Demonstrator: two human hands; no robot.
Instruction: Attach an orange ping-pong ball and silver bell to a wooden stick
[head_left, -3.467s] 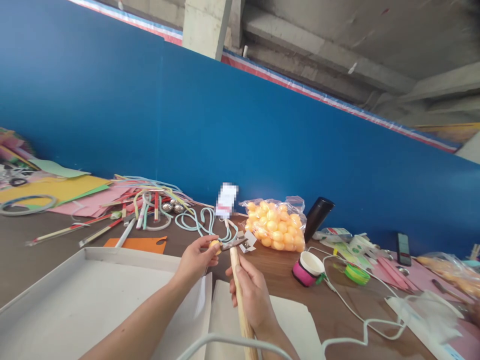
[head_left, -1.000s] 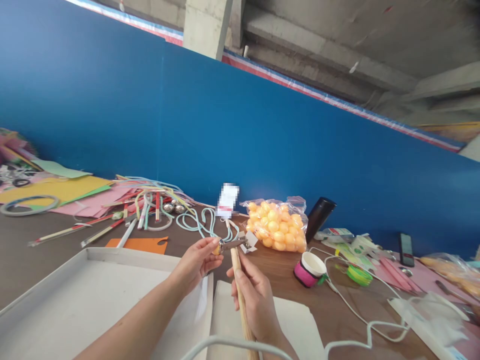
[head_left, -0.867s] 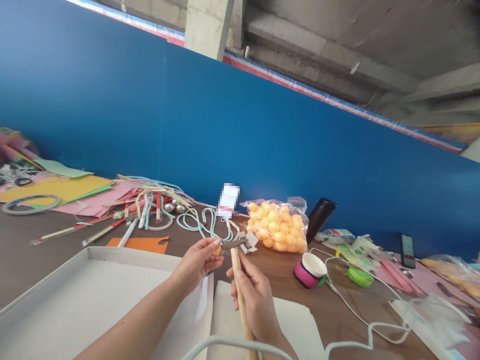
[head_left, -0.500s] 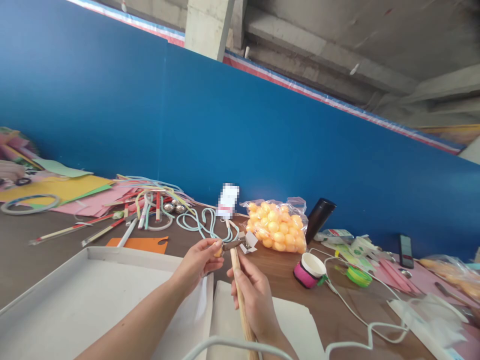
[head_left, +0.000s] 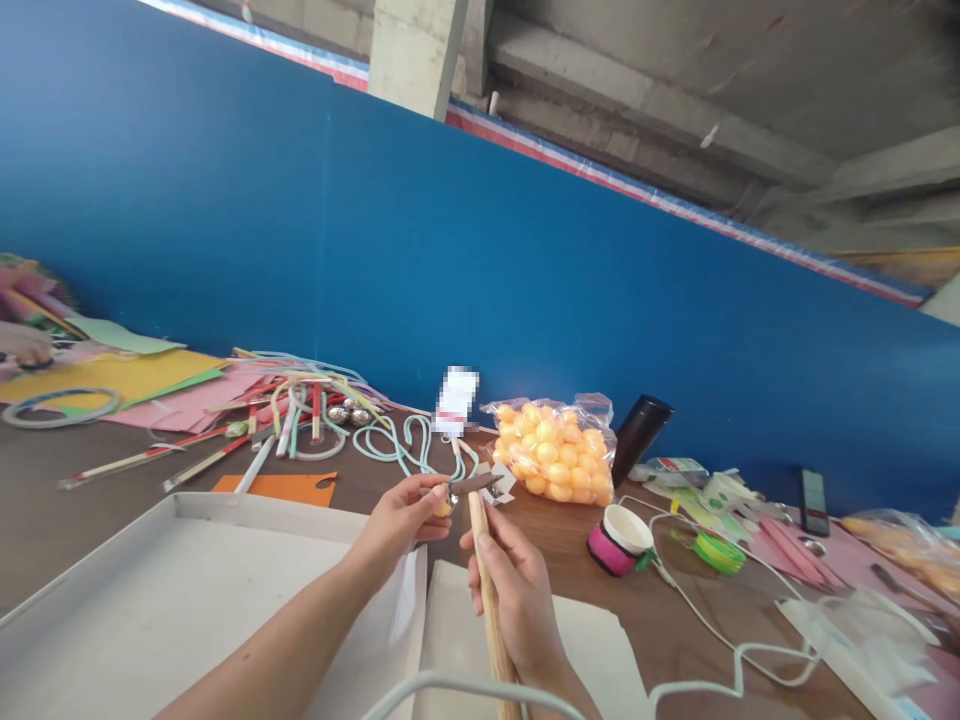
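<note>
My left grip (head_left: 401,518) — pinching yellow piece (head_left: 442,509), ten o'clock from right grip (head_left: 519,578) | right — wrapped round wooden handle (head_left: 490,612) | likely positioning; next needs steadiness

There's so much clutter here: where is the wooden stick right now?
In the head view, the wooden stick is in the right hand, right of the pale tray, its far end close to the dark blade.

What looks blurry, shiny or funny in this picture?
Head view: blocky squares cover the white card; head view: the plastic bag has shiny spots; head view: another person's hand at the far left looks smeary, while the wooden stick looks clearer.
</note>
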